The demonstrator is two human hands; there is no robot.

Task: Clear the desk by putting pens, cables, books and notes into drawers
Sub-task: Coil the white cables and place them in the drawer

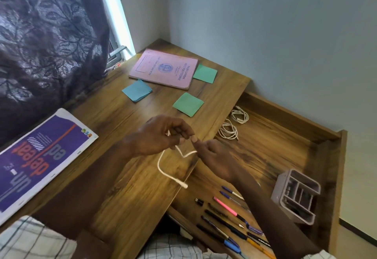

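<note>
So the wooden bench [130, 187] takes up most of the view, with the open drawer [285, 146] on its right. A purple magazine [40, 156] sits far left, a pink record book [165, 69] at the back. Two coiled white cables [234, 124] lie in the drawer, pens [226, 218] lined up near its front. Over the bench edge, left hand [161, 134] pinches a white cable [169, 169], which loops down; right hand [212, 156] grips its other end.
</note>
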